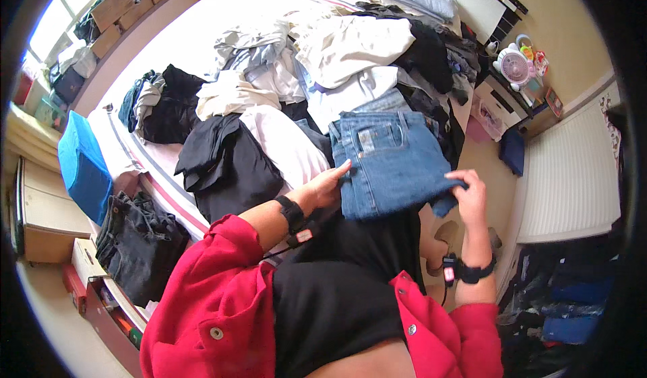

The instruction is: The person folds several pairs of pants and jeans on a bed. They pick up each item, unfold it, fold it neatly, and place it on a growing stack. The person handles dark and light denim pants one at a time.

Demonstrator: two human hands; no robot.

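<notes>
A pair of blue jeans (pixel 404 169), folded into a rough rectangle with a pocket on top, hangs over the near edge of the bed in front of me. My left hand (pixel 329 184) grips its left edge, the thumb on top and the fingers hidden beneath. At the lower right corner my right hand (pixel 470 193) pinches a fold of the denim. Just left of the jeans lie a pale pink garment (pixel 283 142) and a folded black garment (pixel 232 169).
Heaped clothes (pixel 350 48) cover the bed's middle and right. Dark jeans (pixel 138 236) and a blue fabric box (pixel 84 162) sit at the left edge. A small fan (pixel 513 67) stands on a bedside cabinet (pixel 499 105). Dark clothing (pixel 573 304) fills the lower right.
</notes>
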